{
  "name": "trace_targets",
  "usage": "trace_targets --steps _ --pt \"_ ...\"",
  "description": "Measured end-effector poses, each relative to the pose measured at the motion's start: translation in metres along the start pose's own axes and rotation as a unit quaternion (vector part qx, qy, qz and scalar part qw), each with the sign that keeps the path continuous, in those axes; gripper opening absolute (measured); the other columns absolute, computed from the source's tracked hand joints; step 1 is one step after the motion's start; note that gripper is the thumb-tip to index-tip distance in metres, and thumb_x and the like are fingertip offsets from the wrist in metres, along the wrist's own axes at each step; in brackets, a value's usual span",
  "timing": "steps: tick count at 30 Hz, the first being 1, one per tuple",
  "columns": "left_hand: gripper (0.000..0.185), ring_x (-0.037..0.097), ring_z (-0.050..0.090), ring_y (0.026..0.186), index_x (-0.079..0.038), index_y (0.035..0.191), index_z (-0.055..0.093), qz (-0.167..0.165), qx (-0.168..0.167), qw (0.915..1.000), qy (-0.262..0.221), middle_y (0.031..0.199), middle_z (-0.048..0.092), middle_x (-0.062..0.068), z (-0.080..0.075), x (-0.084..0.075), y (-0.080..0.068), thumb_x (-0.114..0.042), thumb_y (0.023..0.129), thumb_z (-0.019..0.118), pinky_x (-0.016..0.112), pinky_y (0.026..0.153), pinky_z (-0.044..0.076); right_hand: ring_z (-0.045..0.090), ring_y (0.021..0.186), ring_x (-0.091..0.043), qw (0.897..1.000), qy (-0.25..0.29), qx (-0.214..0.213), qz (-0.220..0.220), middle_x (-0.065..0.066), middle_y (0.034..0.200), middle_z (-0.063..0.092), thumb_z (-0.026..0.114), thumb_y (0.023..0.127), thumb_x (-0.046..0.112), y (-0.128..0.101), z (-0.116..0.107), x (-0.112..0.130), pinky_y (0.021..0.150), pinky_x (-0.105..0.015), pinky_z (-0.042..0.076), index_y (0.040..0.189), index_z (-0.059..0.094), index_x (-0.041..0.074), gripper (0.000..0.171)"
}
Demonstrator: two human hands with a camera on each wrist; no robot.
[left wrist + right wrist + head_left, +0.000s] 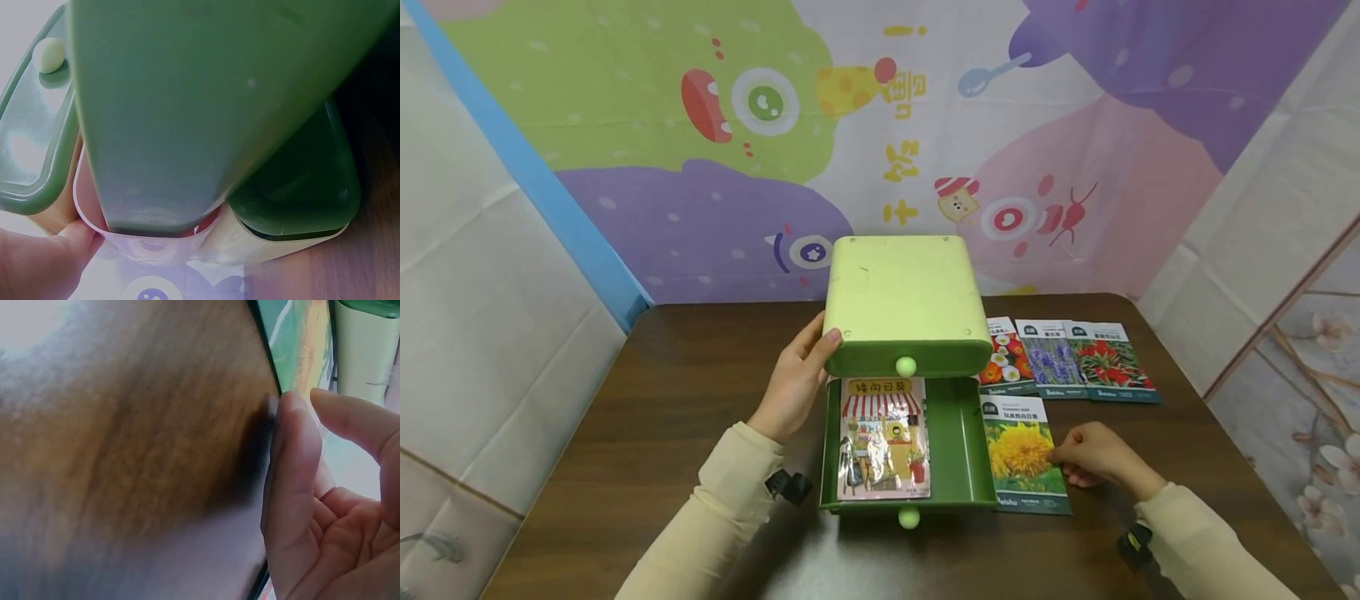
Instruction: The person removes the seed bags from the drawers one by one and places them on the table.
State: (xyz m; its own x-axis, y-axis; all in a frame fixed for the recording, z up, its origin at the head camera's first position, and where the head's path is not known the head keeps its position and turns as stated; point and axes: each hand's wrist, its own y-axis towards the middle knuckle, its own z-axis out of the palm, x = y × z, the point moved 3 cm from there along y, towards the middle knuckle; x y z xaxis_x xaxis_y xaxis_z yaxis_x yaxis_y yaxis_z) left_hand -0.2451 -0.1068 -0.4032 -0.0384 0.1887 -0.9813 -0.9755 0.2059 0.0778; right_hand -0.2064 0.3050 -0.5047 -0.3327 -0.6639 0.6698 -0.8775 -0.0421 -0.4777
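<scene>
A light green two-drawer cabinet (904,300) stands on the brown table (685,417). Its lower drawer (958,442) is pulled out and holds a packet printed with a shop front (883,437). My left hand (820,335) rests flat against the cabinet's left side, thumb on the front corner. In the left wrist view the thumb (44,259) touches the cabinet's wall (206,94). My right hand (1063,457), fingers loosely curled, touches the right edge of a yellow-flower seed packet (1021,454) lying beside the drawer. In the right wrist view thumb and forefinger (306,403) stand slightly apart at that packet's edge (300,350).
Three more seed packets lie in a row right of the cabinet: orange and white flowers (1006,357), lavender (1049,360), red flowers (1111,363). A colourful cartoon cloth (880,125) hangs behind the table. Bare tabletop shows at the left and front.
</scene>
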Motion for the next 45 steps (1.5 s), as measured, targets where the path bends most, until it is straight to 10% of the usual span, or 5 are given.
trace_targets --steps 26,37,45 --pt "0.064 0.023 0.040 0.139 -0.012 0.157 0.021 0.000 -0.005 1.0000 0.001 0.159 0.030 0.008 -0.001 0.002 0.002 -0.029 0.103 0.051 0.040 0.117 0.034 0.070 0.091 -0.023 0.983 0.043 -0.076 -0.163 -0.026 0.119 0.063 0.060 0.099 0.030 -0.043 -0.025 0.097 0.074 -0.036 0.061 0.135 0.050 -0.004 0.051" --pt "0.064 0.024 0.040 0.140 -0.012 0.157 0.020 0.003 -0.007 0.9999 0.008 0.160 0.028 0.008 0.000 0.001 0.000 -0.029 0.104 0.050 0.042 0.118 0.033 0.057 0.123 -0.035 0.953 -0.033 -0.137 -0.267 -0.016 0.139 0.054 0.064 0.094 0.040 -0.085 -0.018 0.149 0.091 -0.049 0.055 0.147 0.042 0.014 0.063" --pt "0.064 0.023 0.038 0.141 -0.011 0.157 0.020 0.001 -0.006 1.0000 0.002 0.160 0.027 0.008 0.000 0.001 0.000 -0.028 0.104 0.051 0.042 0.119 0.031 0.060 0.116 -0.027 0.928 -0.092 -0.157 -0.326 -0.008 0.138 0.057 0.067 0.093 0.040 -0.108 0.001 0.173 0.090 -0.048 0.054 0.145 0.047 0.017 0.060"
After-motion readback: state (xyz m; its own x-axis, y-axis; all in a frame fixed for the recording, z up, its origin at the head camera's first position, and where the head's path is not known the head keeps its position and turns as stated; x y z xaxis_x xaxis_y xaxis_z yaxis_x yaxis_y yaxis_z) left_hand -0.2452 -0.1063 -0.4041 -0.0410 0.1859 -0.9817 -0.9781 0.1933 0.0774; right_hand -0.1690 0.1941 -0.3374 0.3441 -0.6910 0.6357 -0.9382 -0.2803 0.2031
